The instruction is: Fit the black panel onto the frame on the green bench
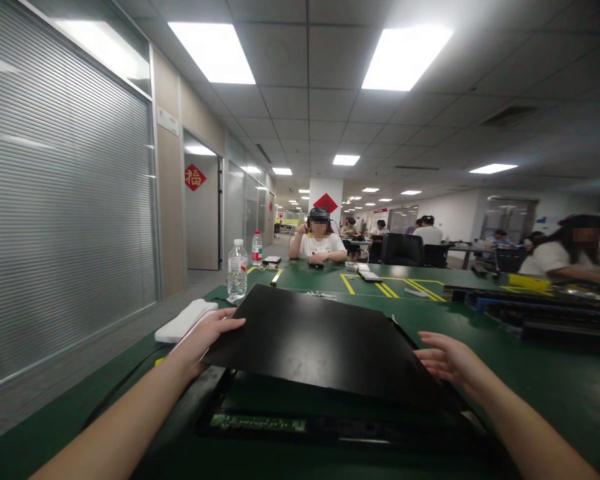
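A flat black screen panel (315, 340) is tilted above a black frame (360, 430), its left side raised. My left hand (215, 337) is closed on the panel's left edge, thumb on top and the other fingers partly hidden below. At the right edge, my right hand (450, 360) has its fingers stretched out, the tips at the panel's side. A green circuit board (257, 423) shows along the near side of the frame. The panel hides much of the frame.
Left of the panel lie a white pad (186, 321) and a black cable (125, 383). A water bottle (237, 270) and a red-capped bottle (257, 248) stand behind. Dark strips (530, 313) lie on the green table (555, 393) at right. A person (320, 243) sits opposite, another at right.
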{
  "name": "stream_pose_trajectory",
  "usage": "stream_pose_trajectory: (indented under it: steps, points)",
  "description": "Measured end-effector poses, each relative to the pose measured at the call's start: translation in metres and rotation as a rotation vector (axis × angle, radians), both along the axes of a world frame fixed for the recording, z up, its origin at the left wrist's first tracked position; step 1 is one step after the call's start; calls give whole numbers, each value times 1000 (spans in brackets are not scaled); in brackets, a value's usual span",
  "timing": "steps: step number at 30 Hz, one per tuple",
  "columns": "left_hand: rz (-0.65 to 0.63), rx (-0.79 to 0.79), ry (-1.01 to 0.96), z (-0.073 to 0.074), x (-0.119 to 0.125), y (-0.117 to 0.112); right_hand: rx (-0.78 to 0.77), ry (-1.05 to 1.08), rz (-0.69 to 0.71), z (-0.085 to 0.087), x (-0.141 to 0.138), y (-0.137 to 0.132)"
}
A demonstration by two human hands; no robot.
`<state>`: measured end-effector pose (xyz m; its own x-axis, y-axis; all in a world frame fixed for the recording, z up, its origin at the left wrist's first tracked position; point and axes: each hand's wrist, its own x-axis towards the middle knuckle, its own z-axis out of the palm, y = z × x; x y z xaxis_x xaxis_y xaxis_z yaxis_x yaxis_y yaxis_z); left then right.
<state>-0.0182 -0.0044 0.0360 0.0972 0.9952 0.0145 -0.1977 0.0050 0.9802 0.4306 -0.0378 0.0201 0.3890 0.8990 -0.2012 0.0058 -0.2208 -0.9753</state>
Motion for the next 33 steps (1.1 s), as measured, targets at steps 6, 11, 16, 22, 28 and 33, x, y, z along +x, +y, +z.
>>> stream_pose_trajectory:
  steps: [6, 11, 16, 22, 28, 33]
  points:
    - [-7, -12, 1, -4, -1, 4, -9, 8, 8, 1, -1, -1]
    - [15, -14, -15, -6, 0, 6, 12, -3, -3, -1, -2, -2]
    - [23, -8, -36, -1, 5, 0, 83, -53, -23, -1, -2, -4]
    - [-20, -31, -54, -1, 6, 0, 130, -99, -16, -1, 2, 1]
    - [1, -56, -66, -9, 8, 10, 198, -113, -67, -6, 1, 6]
    - [33, -59, -79, -18, 6, 23, 214, -119, -93, -8, 3, 7]
